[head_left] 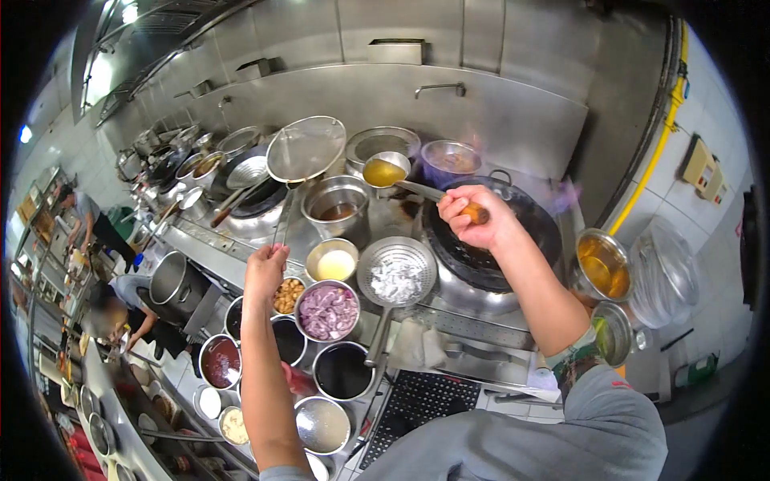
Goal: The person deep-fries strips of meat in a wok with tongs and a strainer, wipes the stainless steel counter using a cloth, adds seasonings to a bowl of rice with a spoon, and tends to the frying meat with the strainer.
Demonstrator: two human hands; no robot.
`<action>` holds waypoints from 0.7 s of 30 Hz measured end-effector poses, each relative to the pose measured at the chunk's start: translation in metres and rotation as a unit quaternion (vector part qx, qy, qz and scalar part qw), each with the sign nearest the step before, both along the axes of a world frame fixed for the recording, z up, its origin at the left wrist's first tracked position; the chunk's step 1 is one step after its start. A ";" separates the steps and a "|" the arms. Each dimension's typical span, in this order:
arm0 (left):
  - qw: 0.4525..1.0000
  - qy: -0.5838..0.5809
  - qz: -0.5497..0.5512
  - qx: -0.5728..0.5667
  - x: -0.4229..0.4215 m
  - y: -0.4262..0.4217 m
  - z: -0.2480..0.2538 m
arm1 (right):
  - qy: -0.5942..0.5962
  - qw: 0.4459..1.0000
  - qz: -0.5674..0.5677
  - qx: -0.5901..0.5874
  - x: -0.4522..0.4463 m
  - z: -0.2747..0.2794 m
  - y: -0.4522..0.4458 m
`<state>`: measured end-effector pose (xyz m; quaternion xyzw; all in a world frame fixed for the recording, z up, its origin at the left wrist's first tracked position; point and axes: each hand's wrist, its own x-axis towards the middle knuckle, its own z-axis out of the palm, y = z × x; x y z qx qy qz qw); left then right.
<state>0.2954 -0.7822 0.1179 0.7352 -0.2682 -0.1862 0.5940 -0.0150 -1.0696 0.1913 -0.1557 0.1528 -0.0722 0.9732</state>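
Note:
My left hand (266,272) is closed round the thin handle of a large round wire-mesh strainer (306,150), raised above the stove. In my right hand (481,216) is the wooden handle of a ladle (421,190), its bowl full of yellow liquid that looks like oil. The ladle's bowl is over or close to metal pots behind it; contact cannot be made out. Below the strainer stands a deep steel pot (321,192) with brownish liquid. Under my right forearm sits a black wok (521,232). A perforated skimmer (378,317) with white powder lies between my hands.
Bowls of chopped purple onion (328,311), brown chunks (288,297) and dark sauce (345,371) stand in front. Flames (565,195) show beside the wok. A pot of amber liquid (603,264) is at right. Two people (132,309) work at far left.

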 end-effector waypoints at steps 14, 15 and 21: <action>0.997 -0.010 0.073 0.025 0.014 0.037 -0.011 | 0.271 0.612 -0.031 -0.743 0.075 -0.102 0.041; 0.997 -0.001 0.079 0.021 0.020 0.038 -0.017 | 0.267 0.512 -0.049 -0.815 0.069 -0.121 0.040; 0.998 0.041 0.051 -0.001 0.024 0.020 -0.035 | 0.282 0.457 -0.114 -0.836 0.012 -0.126 0.054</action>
